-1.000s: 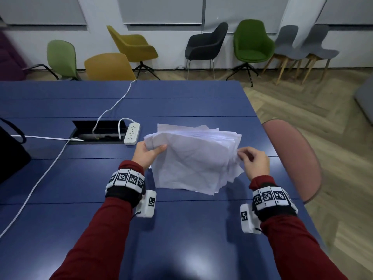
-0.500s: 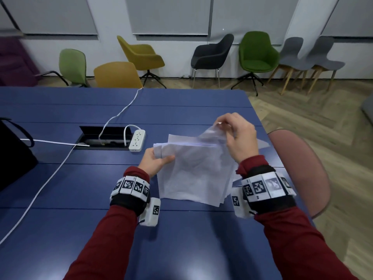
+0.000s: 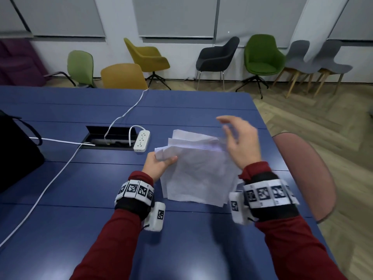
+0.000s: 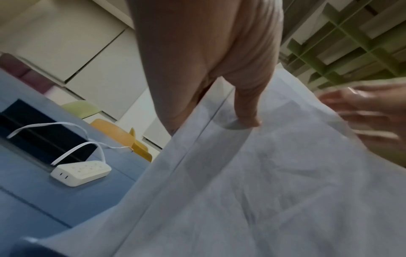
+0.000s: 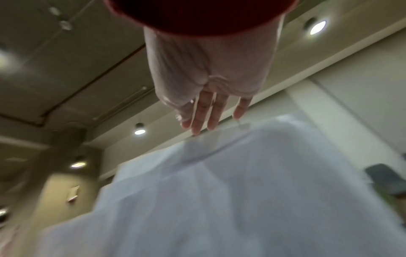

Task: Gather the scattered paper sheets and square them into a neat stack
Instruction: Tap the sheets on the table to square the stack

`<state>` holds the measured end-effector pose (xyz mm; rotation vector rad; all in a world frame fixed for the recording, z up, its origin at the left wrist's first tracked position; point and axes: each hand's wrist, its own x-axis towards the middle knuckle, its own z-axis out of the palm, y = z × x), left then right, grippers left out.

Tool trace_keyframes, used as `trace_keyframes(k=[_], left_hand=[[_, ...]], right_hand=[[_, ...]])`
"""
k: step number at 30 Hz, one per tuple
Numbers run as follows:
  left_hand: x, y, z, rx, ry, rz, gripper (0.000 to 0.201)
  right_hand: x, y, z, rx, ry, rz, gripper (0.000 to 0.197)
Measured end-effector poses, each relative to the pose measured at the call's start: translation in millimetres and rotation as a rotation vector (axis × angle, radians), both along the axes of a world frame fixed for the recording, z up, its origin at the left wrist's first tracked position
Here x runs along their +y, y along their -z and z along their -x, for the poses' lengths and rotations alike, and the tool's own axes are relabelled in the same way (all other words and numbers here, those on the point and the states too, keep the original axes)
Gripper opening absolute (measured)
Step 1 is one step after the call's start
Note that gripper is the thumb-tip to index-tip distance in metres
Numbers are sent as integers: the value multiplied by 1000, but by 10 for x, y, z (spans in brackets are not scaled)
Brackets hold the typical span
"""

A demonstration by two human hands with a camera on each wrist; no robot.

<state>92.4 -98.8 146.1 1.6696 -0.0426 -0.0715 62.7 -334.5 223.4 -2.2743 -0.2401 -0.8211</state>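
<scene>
Blue table spanning the foreground, seams running left to right. Pink chair back at the right table edge. Black bag at the left edge. Recessed cable box near mid-table, with white cables trailing left and toward the far edge. White power strip just right of the box, lying flat. Stack of crumpled white paper sheets right of the strip, raised at a tilt, lower edge at or just above the tabletop (contact not resolvable), long axis running from the near edge up and away toward the far side; upper edges fanned and uneven, several sheet corners offset to the upper left. Left hand gripping the upper left corner of the stack, thumb pressed on the front face, fingers curled behind. Right hand above the upper right corner, motion-blurred, fingers extended and loosely spread, holding nothing; fingertip contact with the top edge not discernible. Red sleeves and marker-tagged wristbands on both forearms.
</scene>
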Motion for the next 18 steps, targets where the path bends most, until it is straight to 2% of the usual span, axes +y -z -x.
trace_keyframes(k=[3,5,7,9,11,14,18], left_hand=[[-11,15,9,13,-32,32,20],[-31,25,18,0,-28,37,22],[-45,30,18,-6,-30,51,23],[-45,30,10,-3,-33,59,25],[-26,34,6,10,-26,64,23],[19,44,25,25,5,102,17],[37,71,54,28,17,145,17]], right_hand=[[-648,264,136,138,238,-288,43],[-899,562,199,382,349,-258,46],[-942,920,225,602,299,-176,42],[-872,1225,223,708,213,-159,37],[-801,1407,226,715,200,-133,30],[-742,1436,217,639,203,-105,12],[-739,1243,248,458,257,-280,7]])
